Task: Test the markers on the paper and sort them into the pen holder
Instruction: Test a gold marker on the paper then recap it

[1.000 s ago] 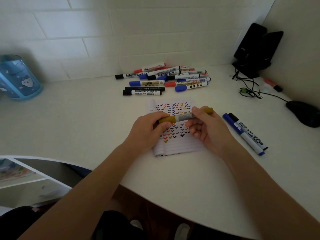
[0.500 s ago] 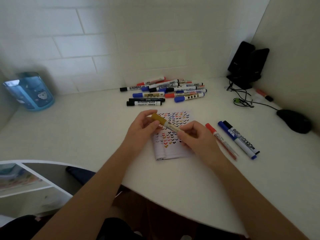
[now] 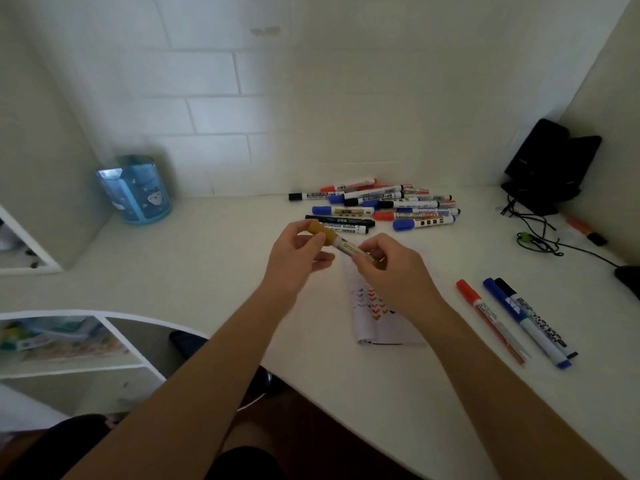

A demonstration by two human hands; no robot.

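Observation:
A gold-capped marker (image 3: 341, 242) is held tilted above the desk between both hands. My left hand (image 3: 294, 258) pinches its gold cap end, and my right hand (image 3: 391, 268) grips the barrel's lower end. Beneath my right hand lies the test paper (image 3: 374, 313), covered in small coloured tick marks. A pile of several markers (image 3: 381, 206) lies just behind my hands near the wall. The blue pen holder (image 3: 136, 190) stands far left against the wall. Red (image 3: 485, 311), blue (image 3: 519, 318) and black (image 3: 540, 320) markers lie side by side at the right.
Black speakers (image 3: 547, 168) with tangled cables (image 3: 533, 233) sit in the back right corner, with an orange marker (image 3: 585, 230) and a dark mouse (image 3: 628, 275) nearby. A white shelf unit (image 3: 69, 341) stands low at the left. The desk's curved front edge (image 3: 346, 396) runs under my arms.
The marker went from level over the paper to tilted, cap end up and left. Both hands rose away from the paper, and the view swung left, bringing the pen holder further in.

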